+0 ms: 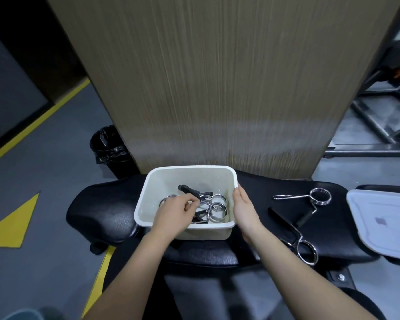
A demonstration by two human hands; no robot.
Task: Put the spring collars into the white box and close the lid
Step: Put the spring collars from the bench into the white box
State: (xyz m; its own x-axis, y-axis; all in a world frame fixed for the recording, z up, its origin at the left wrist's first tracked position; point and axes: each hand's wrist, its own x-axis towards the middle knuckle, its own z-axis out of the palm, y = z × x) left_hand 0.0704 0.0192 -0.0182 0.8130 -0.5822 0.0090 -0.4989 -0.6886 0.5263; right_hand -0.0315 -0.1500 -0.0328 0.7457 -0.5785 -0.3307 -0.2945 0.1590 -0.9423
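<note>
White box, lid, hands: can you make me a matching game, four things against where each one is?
Things:
1. left hand
2. right hand
3. lid
4. spring collar with the upright coil

Places:
A. far right on the bench
B. inside the white box, on the collars
C. on the bench between box and lid
D. against the box's right wall

Pairs: 1-B, 2-D, 3-A, 4-C
</note>
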